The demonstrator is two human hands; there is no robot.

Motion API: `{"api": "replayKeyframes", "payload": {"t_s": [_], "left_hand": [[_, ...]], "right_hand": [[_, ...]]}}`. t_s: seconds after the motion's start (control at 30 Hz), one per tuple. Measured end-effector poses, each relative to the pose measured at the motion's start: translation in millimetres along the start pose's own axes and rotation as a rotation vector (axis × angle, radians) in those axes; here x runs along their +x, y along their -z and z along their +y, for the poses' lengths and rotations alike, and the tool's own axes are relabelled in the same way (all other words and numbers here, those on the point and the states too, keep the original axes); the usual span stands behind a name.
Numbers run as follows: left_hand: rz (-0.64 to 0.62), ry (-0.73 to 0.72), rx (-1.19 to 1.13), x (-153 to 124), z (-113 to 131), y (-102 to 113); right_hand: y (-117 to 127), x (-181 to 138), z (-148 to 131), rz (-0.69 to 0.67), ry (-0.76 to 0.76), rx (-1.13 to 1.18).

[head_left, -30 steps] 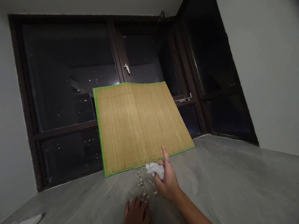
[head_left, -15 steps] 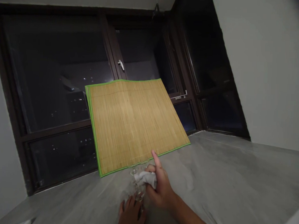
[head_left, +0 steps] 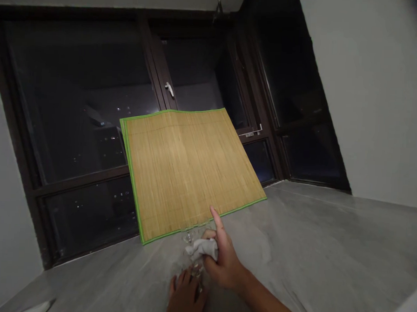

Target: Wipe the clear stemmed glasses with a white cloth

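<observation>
My right hand pinches a small white cloth and presses it against clear glassware standing on the grey marble counter. Its index finger sticks up. My left hand is low at the frame's bottom, fingers curled round the base of a clear glass. Several small glasses stand close together there; their exact shapes are hard to make out in the dim light.
A bamboo mat with a green border leans against the dark window just behind the glasses. A white window handle is above it. Something white lies at the counter's bottom left. A white wall stands at the right.
The view has shifted slightly left and up. My right hand has brought the cloth down and toward me over the glasses; my left hand stays on the glass.
</observation>
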State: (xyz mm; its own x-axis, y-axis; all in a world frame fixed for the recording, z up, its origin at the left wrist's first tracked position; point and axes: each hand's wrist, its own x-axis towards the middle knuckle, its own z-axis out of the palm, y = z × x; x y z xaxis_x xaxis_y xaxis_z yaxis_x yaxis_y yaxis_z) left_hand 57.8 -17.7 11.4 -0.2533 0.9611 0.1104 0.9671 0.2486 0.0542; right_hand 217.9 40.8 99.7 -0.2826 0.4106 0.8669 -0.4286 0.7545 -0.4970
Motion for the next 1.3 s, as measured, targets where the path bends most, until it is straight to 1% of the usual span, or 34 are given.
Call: {"api": "replayKeyframes", "payload": {"t_s": [0.3, 0.47, 0.53, 0.57, 0.6, 0.67, 0.7, 0.73, 0.77, 0.83, 0.93, 1.0, 1.13, 1.3], "left_hand": [[0.003, 0.006, 0.003, 0.1, 0.1, -1.2], [0.015, 0.000, -0.011, -1.7, -0.2, -0.8], [0.011, 0.005, -0.019, -3.0, -0.5, 0.1], [0.008, 0.004, -0.027, -3.6, -0.9, 0.5], [0.007, 0.000, -0.037, -4.1, -1.4, 0.7], [0.010, -0.009, -0.056, -4.9, -2.8, 0.5], [0.016, -0.016, -0.064, -5.2, -3.5, 0.3], [0.026, -0.021, -0.071, -5.6, -4.1, 0.1], [0.034, -0.023, -0.080, -6.2, -4.6, 0.0], [0.050, -0.024, -0.098, -7.6, -5.2, 0.4], [0.078, -0.034, -0.128, -9.8, -6.5, 1.6], [0.098, -0.038, -0.142, -10.1, -8.4, 1.3], [0.090, -0.020, -0.149, -6.6, -13.1, -2.9], [0.082, -0.029, -0.141, -3.8, -11.8, -4.1]], "right_hand": [[1.7, -0.2, 0.3, -0.003, -0.018, 0.012], [3.7, 2.4, 11.4, 0.009, -0.017, 0.020], [9.2, 5.3, 20.8, 0.076, -0.049, -0.024], [13.5, 7.2, 26.7, 0.144, -0.084, -0.059], [18.5, 9.3, 33.5, 0.249, -0.136, -0.113], [30.0, 12.9, 49.2, 0.416, -0.254, -0.273], [35.7, 14.1, 57.9, 0.472, -0.322, -0.374], [40.7, 14.4, 67.0, 0.488, -0.389, -0.474], [45.0, 13.8, 76.2, 0.472, -0.452, -0.568], [50.2, 9.8, 93.9, 0.379, -0.555, -0.710], [50.9, 0.1, 115.2, 0.209, -0.657, -0.832], [49.4, -5.5, 124.7, 0.138, -0.687, -0.893], [48.3, -9.6, 135.8, 0.089, -0.717, -0.963], [50.8, -10.4, 143.1, 0.067, -0.736, -0.959]]}}
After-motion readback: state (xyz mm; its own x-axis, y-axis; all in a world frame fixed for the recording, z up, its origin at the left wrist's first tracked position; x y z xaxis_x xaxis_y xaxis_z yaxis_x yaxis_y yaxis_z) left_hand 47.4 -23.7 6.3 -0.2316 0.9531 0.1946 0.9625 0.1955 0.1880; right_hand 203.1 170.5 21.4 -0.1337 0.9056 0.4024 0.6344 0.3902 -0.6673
